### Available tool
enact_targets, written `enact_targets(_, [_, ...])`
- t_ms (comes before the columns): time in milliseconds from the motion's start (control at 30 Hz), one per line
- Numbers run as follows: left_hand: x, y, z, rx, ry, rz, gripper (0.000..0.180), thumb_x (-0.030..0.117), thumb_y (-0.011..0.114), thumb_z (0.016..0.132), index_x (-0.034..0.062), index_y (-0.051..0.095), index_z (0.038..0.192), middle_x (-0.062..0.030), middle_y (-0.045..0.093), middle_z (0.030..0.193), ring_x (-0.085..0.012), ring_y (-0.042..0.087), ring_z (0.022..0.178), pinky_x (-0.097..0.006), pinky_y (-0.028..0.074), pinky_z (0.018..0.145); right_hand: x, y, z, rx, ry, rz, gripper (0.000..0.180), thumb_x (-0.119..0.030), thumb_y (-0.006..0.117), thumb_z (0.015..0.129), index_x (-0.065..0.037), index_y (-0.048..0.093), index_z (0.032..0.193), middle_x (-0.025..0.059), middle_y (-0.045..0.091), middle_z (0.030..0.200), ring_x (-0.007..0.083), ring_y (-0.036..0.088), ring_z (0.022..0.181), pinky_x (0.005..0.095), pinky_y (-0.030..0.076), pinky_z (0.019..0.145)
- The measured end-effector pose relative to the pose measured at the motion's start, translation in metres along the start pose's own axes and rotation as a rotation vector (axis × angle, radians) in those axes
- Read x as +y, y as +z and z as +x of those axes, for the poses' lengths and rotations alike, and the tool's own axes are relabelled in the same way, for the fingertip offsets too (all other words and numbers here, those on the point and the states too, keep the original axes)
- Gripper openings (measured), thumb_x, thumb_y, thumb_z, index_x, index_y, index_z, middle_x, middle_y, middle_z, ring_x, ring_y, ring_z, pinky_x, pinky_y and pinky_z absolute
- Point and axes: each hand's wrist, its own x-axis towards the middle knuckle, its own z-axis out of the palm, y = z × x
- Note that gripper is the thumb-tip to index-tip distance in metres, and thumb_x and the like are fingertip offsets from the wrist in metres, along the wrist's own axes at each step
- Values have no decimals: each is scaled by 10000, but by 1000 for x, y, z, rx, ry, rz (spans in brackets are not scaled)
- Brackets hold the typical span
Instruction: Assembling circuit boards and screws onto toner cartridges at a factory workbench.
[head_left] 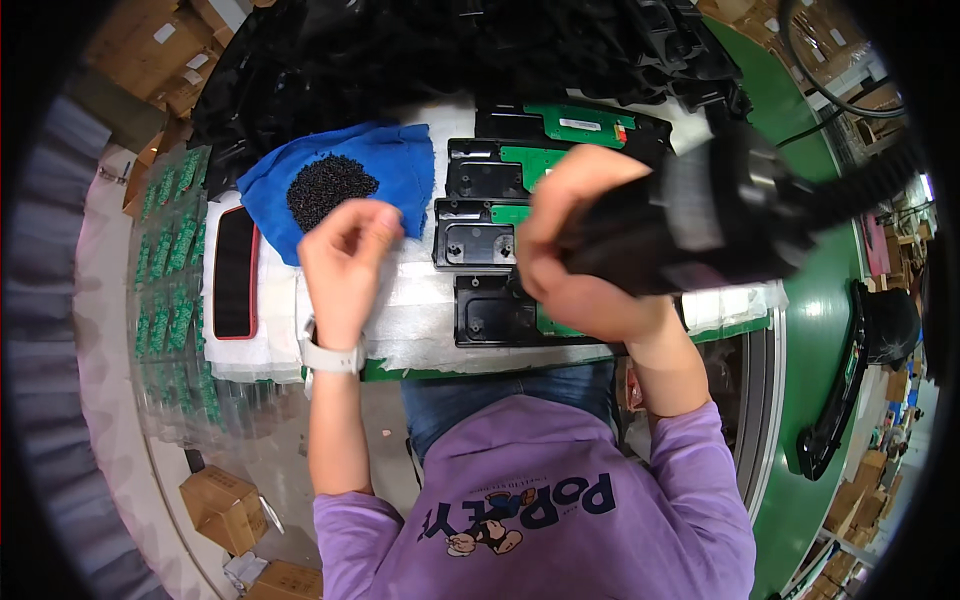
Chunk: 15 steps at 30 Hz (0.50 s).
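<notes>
My right hand (580, 245) is wrapped round a black electric screwdriver (690, 215), blurred by motion, with a thick ribbed cord leaving to the right. The screwdriver's tip is hidden behind that hand. Under it lies a column of black plastic housings (475, 245) fitted with green circuit boards (580, 125). My left hand (345, 250), a white watch on its wrist, is closed in a pinch at the near edge of a blue cloth (410, 160). Whatever sits between its fingertips is too small to make out. A heap of small black screws (325, 190) rests on the cloth, just beyond the left fingers.
A phone with a red edge (235, 275) lies left of the cloth on white sheeting (400, 320). Clear bags with green print (165, 290) hang at the left. Black plastic parts (450, 60) pile up along the back. On the green surface at right is a long black part (840, 400).
</notes>
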Motion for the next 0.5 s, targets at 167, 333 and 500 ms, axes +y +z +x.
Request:
enact_targets(167, [23,21,-41,-175,-151,-322,99,51,595,845,-41,629,862,-72,643,757,-70,563,641,-185,447,591,-13,-16,-3,18,-222,509,488,-360,672,795,-87,403,1098,-22,533,649,101,499,441,252,437,476])
enact_targets(333, [32,24,-57,-314,-226,-439,99,17,600,830,-49,632,896,-84,645,787,-85,584,664,-180,466,599,-12,-29,-2,-31,-473,602,477,-380,623,816,-82,409,1121,-23,544,634,96,525,448,245,463,485])
enact_targets(500, [31,33,-65,-332,-200,-497,99,-16,612,811,-51,631,902,-80,642,804,-81,586,668,-182,471,599,-11,-25,-14,31,-429,617,459,-380,626,816,-80,420,1095,-24,530,611,93,527,449,249,449,477])
